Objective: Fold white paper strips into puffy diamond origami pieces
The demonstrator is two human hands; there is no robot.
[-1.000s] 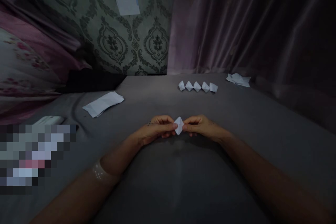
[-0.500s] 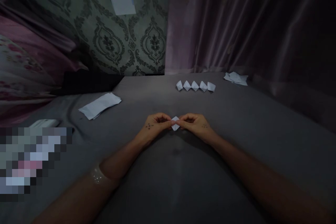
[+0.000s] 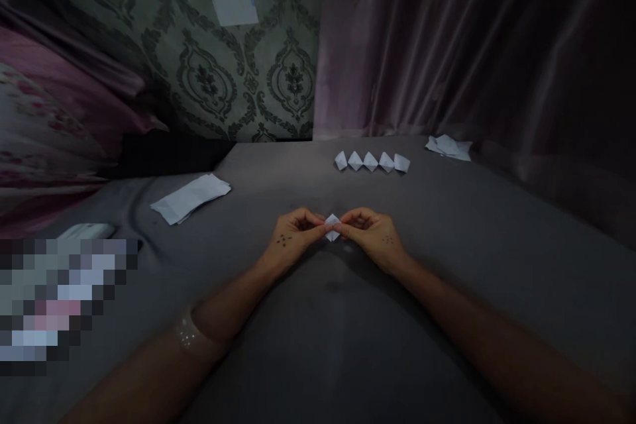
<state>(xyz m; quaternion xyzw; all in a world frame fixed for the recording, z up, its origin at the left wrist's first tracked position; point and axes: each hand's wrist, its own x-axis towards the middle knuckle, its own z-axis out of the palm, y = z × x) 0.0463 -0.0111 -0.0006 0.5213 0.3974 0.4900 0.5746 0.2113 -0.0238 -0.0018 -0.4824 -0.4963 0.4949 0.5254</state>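
A small diamond-shaped piece of folded white paper [image 3: 332, 235] is pinched between my two hands, above the grey sheet. My left hand [image 3: 297, 232] grips its left corner with thumb and fingers. On the right corner, the thumb and fingers of my right hand [image 3: 371, 232] are closed in the same way. Both thumbs lie across its front and nearly meet, hiding part of the folds. Beyond my hands stands a row of several similar folded paper pieces [image 3: 370, 161].
A stack of white paper strips [image 3: 191, 199] lies to the left on the grey sheet [image 3: 278, 172]. Loose paper pieces [image 3: 448, 147] lie at the back right. A pale object [image 3: 87, 231] is beside a blurred-out area at left. A curtain [image 3: 397, 40] hangs behind.
My hands and the folded paper have shifted up very slightly in view, and the thumbs sit closer together over the paper. Both hands keep their pinch.
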